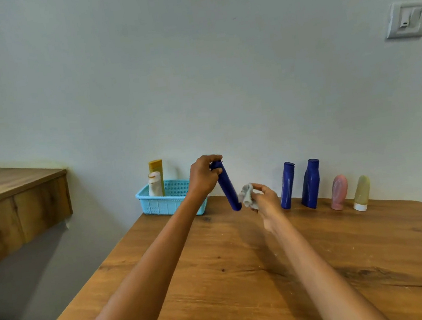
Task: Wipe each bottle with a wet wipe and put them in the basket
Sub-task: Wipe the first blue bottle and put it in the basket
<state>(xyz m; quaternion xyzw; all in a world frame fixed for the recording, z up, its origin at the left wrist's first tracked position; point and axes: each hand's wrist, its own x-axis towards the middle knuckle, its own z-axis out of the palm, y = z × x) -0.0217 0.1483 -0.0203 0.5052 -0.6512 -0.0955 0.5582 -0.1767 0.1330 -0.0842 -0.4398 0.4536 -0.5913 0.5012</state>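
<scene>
The left hand [204, 176] gripped the tilted blue bottle [227, 187] by its cap, just right of the basket [162, 204]; the right hand [263, 198] pinched the wipe [246, 195] against its lower end.

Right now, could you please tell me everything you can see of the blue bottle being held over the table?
The dark blue bottle is a slim, smooth cylinder, plastic by the look of it, with a matching blue cap at its top. It is held in the air above the wooden table, tilted, cap end up and to the left, base down and to the right. The left hand grips its cap end. The right hand pinches a crumpled grey-white wipe right beside its base; actual contact is hard to tell.
</scene>
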